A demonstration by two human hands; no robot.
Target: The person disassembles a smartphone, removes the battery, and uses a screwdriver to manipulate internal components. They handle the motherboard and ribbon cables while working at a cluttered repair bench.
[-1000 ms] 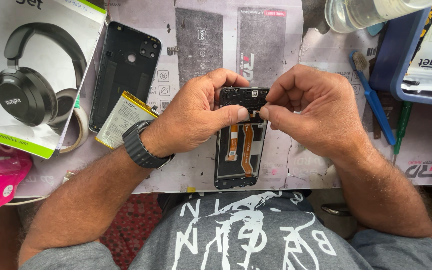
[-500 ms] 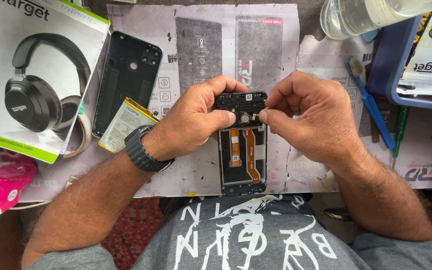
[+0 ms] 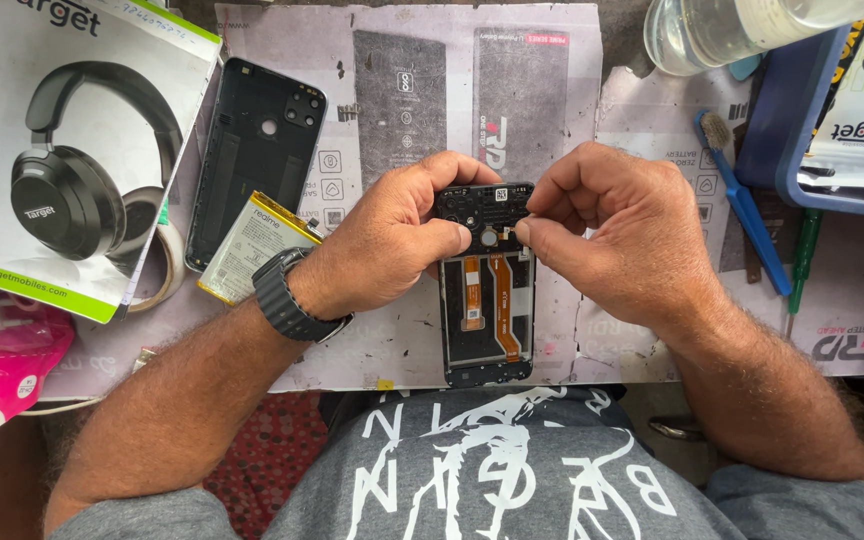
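- The opened phone frame (image 3: 487,290) lies flat on the grey work mat (image 3: 552,90), straight ahead of the person, its near end at the mat's front edge.
- The left hand (image 3: 392,245) closes thumb and fingers over the frame's top left corner; the right hand (image 3: 607,235) pinches at the top right, fingertips (image 3: 524,232) meeting just beside the left thumb. Whether a small part sits in that pinch, I cannot tell.
- Just below the grip run two orange flex ribbons (image 3: 500,310); a slipping fingertip could crease or tear one, I'd say.
- A tug toward the body might drag the frame off the mat's edge.
- Left of the grip, near the wrist, lie a loose battery (image 3: 252,245) and black back cover (image 3: 257,150); an elbow swing could knock them.
- Right, a blue brush (image 3: 742,205) lies well apart; the room ahead is open.
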